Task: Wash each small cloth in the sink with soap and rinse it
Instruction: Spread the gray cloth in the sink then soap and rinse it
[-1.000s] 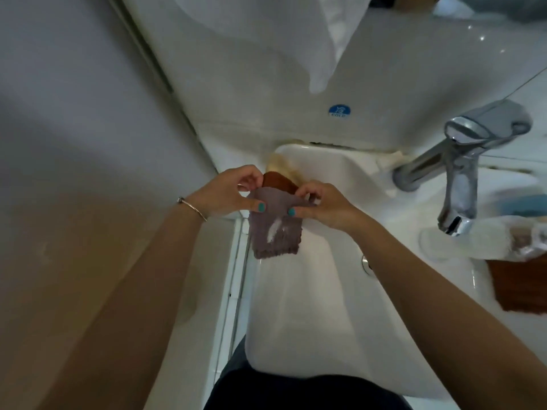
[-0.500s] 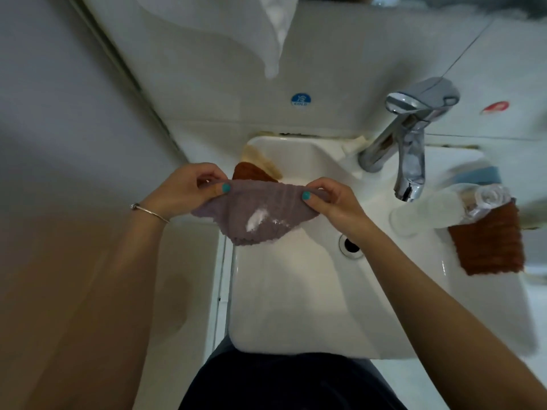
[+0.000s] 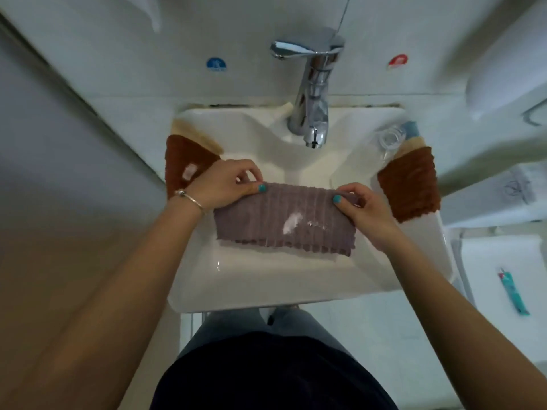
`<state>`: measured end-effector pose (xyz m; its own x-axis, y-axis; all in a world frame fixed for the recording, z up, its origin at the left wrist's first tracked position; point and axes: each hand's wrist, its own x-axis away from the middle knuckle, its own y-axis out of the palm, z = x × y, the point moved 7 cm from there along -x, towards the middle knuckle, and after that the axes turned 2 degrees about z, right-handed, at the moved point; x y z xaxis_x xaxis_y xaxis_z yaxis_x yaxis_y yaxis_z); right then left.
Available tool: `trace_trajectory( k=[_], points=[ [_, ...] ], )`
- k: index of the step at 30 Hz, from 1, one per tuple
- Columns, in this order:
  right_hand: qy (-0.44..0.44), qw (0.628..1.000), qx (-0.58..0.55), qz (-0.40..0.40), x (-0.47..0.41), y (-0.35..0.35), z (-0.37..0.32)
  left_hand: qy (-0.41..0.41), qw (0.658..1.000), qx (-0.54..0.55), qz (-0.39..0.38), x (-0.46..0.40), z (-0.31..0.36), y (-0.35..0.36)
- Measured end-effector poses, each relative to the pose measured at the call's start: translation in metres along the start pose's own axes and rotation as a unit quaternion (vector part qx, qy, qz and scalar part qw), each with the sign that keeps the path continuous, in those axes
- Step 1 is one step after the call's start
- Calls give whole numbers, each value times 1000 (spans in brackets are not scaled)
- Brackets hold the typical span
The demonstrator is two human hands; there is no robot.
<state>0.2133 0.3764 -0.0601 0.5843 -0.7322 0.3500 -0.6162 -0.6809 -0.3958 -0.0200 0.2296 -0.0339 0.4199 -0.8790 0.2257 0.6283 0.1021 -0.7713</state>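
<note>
Over the basin of the sink (image 3: 251, 279), the left hand (image 3: 225, 184) and right hand (image 3: 364, 208) each pinch a top corner of the mauve cloth (image 3: 284, 223). A second ago it hung bunched; now it is pulled wide, its white soap smear (image 3: 291, 223) showing, ready, I judge, for scrubbing under the dry tap (image 3: 313, 113).

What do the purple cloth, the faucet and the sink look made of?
Purple cloth: soft ribbed terry-like fabric, matte, sagging between both hands. Faucet: polished chrome-look metal with mirror reflections. Sink: glossy white ceramic, probably, given its smooth sheen.
</note>
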Motion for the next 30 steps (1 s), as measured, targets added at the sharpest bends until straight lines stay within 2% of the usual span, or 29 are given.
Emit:
trace_trajectory(
  k=[2, 4, 5, 7, 10, 12, 18, 21, 22, 23, 25, 27, 30],
  points=[
    [31, 992, 107, 51, -8, -15, 29, -16, 993, -116, 14, -16, -1, 29],
    [22, 971, 228, 72, -7, -19, 44, -7, 992, -126, 3, -16, 4, 57],
    [6, 959, 276, 60, -5, -15, 46, 9, 994, -104, -15, -13, 8, 71],
    [-10, 922, 386, -11, 0, 2, 47, 37, 991, -106, -67, -6, 8, 100],
    [22, 830, 549, -95, -3, 23, 60, 34, 972, -191, -133, 0, -13, 132],
    [48, 796, 596, -94, -5, 19, 70, 30, 965, -217, -144, 1, -25, 139],
    [102, 779, 615, -67, -5, -7, 76, 75, 956, -247, -143, -11, -22, 142],
    [127, 794, 590, -65, -5, -8, 75, 76, 957, -243, -135, -13, -20, 148],
    [135, 820, 554, -45, -4, -8, 71, 78, 957, -247, -129, -13, -20, 148],
    [141, 863, 486, 0, -2, -10, 65, 80, 956, -252, -126, -12, -20, 149],
    [126, 939, 281, 154, 1, -16, 48, 78, 954, -259, -125, -12, -20, 150],
    [85, 948, 113, 284, 2, -22, 30, 76, 953, -264, -131, -13, -20, 151],
    [24, 941, -16, 336, -13, -18, 10, 72, 951, -268, -139, -15, -21, 153]
  ],
)
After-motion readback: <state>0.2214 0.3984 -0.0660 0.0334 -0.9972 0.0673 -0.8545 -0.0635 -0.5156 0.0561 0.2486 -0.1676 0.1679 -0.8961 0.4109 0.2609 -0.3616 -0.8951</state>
